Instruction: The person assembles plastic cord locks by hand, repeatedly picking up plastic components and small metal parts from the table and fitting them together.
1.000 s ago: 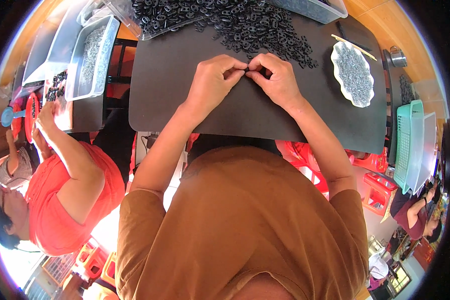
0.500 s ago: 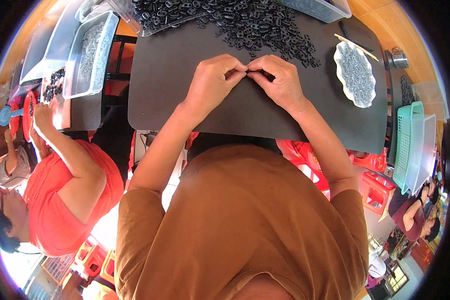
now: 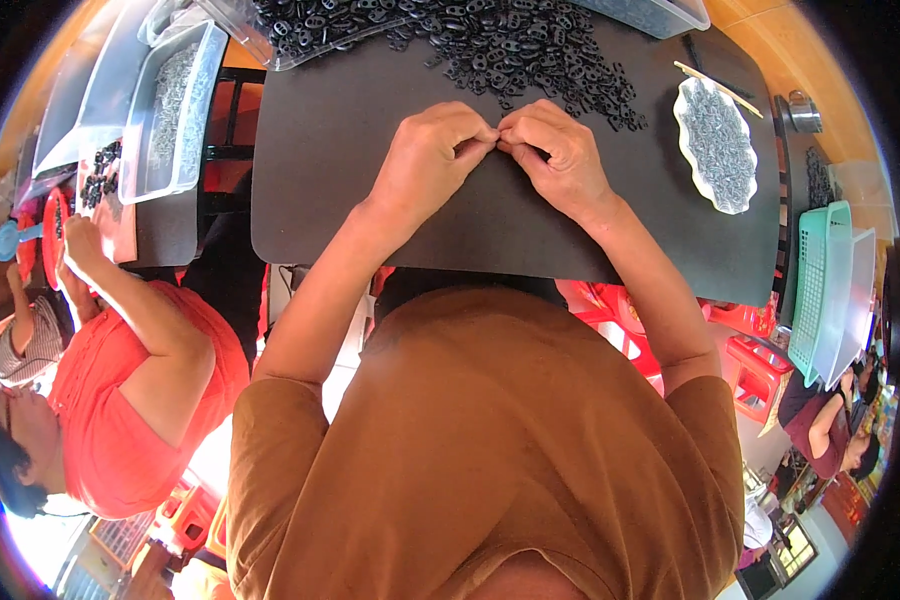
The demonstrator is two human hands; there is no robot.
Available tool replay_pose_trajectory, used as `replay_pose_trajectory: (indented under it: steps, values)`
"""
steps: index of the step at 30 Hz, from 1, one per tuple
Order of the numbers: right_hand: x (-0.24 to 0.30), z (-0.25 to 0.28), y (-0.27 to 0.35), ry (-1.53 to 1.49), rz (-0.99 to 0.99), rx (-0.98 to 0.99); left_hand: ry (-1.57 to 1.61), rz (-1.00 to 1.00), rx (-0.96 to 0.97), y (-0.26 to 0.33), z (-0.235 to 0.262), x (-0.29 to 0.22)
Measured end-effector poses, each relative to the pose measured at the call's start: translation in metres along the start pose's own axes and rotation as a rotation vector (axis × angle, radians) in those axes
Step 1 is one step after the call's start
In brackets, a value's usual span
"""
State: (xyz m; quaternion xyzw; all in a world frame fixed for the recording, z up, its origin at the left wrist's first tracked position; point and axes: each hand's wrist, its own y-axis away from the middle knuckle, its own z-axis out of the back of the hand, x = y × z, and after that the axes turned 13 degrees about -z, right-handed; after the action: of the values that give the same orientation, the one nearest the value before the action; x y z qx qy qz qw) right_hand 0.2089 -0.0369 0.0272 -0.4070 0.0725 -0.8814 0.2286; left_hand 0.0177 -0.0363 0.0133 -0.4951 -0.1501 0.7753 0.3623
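Both hands meet tip to tip over the worktop: the left hand and the right hand each have thumb and forefinger pinched together, and whatever sits between them is too small to tell. Just beyond the fingertips spreads a heap of black two-holed pieces, its near edge closest to the right hand. Farther out, beyond the left hand, a clear tray contains more of them. Well to the right hand's right, a scalloped white dish holds small clear-grey bits; well left of the left hand, a clear tub holds similar bits.
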Motion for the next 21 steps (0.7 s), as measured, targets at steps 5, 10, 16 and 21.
replay_pose_trajectory:
  steps: [5,10,16,21]
  values:
    - [-0.001,-0.001,-0.002,-0.010,0.015,0.009,-0.008,0.004,0.015,0.000,-0.001,0.002]
    - [-0.001,0.000,-0.003,0.029,0.027,-0.007,0.010,-0.012,-0.009,0.002,-0.002,0.005]
    - [-0.010,0.035,-0.025,-0.387,-0.501,0.251,0.069,0.159,-0.092,0.001,0.008,-0.006]
    - [-0.048,0.098,-0.117,-0.625,-0.360,-0.200,-0.014,0.135,-0.050,0.002,0.008,0.005]
